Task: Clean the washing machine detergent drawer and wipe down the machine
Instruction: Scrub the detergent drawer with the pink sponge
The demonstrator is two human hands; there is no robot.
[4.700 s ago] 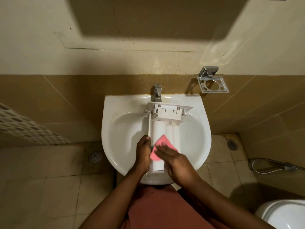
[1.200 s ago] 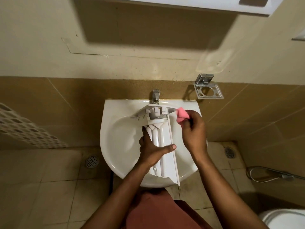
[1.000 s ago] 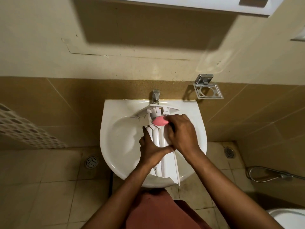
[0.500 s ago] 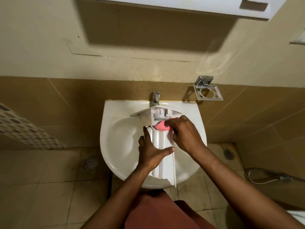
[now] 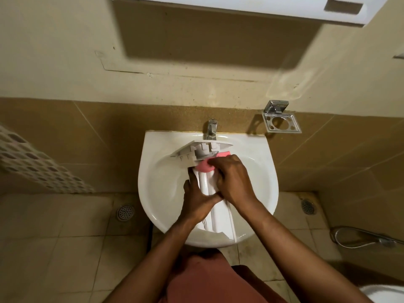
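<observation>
Scrubbing of the detergent drawer (image 5: 215, 215) resumed in the sink (image 5: 157, 193)
Sponge (image 5: 205, 167), pinched in curled fingers of the right hand (image 5: 232, 179), returned to its 12 o'clock end; drawer gripped by the left hand (image 5: 196, 204).

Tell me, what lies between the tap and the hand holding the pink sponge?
In the head view: the front panel of the detergent drawer, just under the tap, and the pink sponge gripped by the right hand.

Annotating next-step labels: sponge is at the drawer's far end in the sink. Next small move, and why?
Probably draw the pink sponge back along the channels of the detergent drawer. The right hand holds it at the far end by the front panel; the left hand grips the drawer over the sink; nearer channels lie uncovered.
</observation>
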